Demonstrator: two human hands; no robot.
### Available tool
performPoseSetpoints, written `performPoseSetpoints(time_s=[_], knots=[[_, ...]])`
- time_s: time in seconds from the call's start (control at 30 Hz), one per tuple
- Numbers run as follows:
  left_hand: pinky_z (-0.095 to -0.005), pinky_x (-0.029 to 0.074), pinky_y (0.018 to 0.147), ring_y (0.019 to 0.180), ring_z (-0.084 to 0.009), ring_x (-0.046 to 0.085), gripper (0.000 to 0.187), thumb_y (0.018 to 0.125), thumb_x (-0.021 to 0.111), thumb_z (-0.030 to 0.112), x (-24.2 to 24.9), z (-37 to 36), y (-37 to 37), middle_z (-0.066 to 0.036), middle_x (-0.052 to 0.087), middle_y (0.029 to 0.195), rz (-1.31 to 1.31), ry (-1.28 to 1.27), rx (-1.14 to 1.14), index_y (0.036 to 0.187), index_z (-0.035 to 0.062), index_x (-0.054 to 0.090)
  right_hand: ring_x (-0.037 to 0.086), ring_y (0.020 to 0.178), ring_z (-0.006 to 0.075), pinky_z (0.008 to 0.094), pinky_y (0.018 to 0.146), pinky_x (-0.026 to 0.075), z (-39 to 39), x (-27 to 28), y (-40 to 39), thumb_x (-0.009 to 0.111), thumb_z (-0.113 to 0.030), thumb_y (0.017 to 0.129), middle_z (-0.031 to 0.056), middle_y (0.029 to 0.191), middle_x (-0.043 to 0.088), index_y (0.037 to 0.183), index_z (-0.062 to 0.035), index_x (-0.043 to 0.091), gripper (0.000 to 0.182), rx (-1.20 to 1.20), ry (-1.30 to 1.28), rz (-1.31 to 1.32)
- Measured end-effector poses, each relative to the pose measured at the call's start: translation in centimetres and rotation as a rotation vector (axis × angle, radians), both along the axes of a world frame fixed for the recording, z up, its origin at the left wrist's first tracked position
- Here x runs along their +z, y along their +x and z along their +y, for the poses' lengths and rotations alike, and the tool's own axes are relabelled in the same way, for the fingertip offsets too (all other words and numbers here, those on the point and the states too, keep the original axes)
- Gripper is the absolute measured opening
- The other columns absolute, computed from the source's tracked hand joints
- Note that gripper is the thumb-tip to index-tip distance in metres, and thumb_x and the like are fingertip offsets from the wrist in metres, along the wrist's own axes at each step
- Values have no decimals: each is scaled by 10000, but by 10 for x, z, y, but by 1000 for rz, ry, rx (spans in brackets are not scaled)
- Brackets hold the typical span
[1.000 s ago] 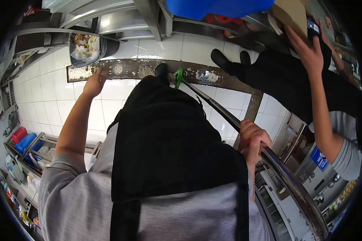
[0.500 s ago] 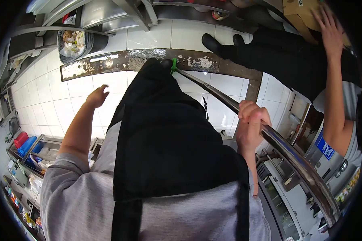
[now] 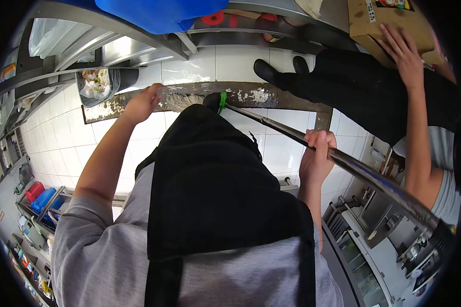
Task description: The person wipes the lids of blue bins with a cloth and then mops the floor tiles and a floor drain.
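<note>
The right hand [image 3: 316, 153] has its fingers [image 3: 320, 137] curled tight around the long shiny metal mop pole [image 3: 363, 176]; the pole runs down past those fingers to a green plastic collar [image 3: 222, 102] and the pale stringy mop head [image 3: 182, 101], which lies on the dirty grey floor drain strip [image 3: 251, 95]; the left hand [image 3: 142, 103] is stretched out in front with loose fingers that grasp nothing, just beside the mop strings.

Only one hand holds the pole, so it could twist or slip on the wet white floor tiles [image 3: 66, 133]; another person's black shoes [image 3: 271, 71] stand just past the mop head, so a big push could bump them; that person leans on a brown cardboard box [image 3: 381, 23] near the pole's upper end, so a swing back could hit an arm; the black bin full of food scraps [image 3: 100, 84] sits close beyond the left fingers and could get knocked.
</note>
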State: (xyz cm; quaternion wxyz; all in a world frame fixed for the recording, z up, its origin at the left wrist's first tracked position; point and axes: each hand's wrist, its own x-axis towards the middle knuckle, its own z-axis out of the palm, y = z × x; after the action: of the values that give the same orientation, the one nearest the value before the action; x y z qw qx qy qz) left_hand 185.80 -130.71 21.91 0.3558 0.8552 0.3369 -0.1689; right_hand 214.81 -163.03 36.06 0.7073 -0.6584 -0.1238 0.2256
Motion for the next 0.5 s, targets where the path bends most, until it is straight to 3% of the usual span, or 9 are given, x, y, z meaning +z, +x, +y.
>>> performPoseSetpoints(time_s=[0.07, 0.2, 0.3, 0.37, 0.5], knots=[[-445, 488, 771, 899, -371, 625, 318, 968, 496, 241, 12, -6, 9, -180, 625, 1010, -52, 23, 4, 1267, 139, 466, 511, 862, 161, 297, 879, 381, 6, 2, 0, 555, -90, 944, 68, 856, 544, 809, -50, 500, 151, -108, -63, -31], [-458, 492, 757, 878, -366, 631, 317, 954, 513, 230, 41, -27, -16, -173, 630, 1009, -74, 69, 10, 1251, 132, 463, 553, 939, 160, 305, 918, 397, -1, 1, 0, 546, -104, 961, 86, 941, 588, 962, -22, 558, 83, -275, -19, 10], [-465, 497, 761, 874, -364, 635, 326, 947, 520, 234, 27, -53, -73, -172, 634, 986, 7, 158, -2, 1248, 125, 460, 558, 963, 157, 327, 989, 403, -4, 19, -6, 514, -111, 983, 91, 1021, 603, 1091, -23, 536, 140, -331, 103, 55], [-468, 496, 768, 895, -362, 634, 337, 943, 523, 245, 22, -75, -113, -175, 636, 982, 89, 135, 106, 1251, 121, 460, 556, 981, 146, 315, 943, 412, -21, 13, -4, 506, -119, 987, 85, 1051, 605, 1115, -35, 528, 155, -327, 108, 20], [-462, 498, 826, 970, -371, 617, 342, 946, 506, 275, 23, -126, -177, -180, 621, 1078, 159, 64, 62, 1257, 140, 458, 554, 1010, 139, 284, 846, 407, -49, 16, -22, 507, -148, 988, 60, 1049, 606, 1094, -55, 535, 144, -428, 52, -50]])
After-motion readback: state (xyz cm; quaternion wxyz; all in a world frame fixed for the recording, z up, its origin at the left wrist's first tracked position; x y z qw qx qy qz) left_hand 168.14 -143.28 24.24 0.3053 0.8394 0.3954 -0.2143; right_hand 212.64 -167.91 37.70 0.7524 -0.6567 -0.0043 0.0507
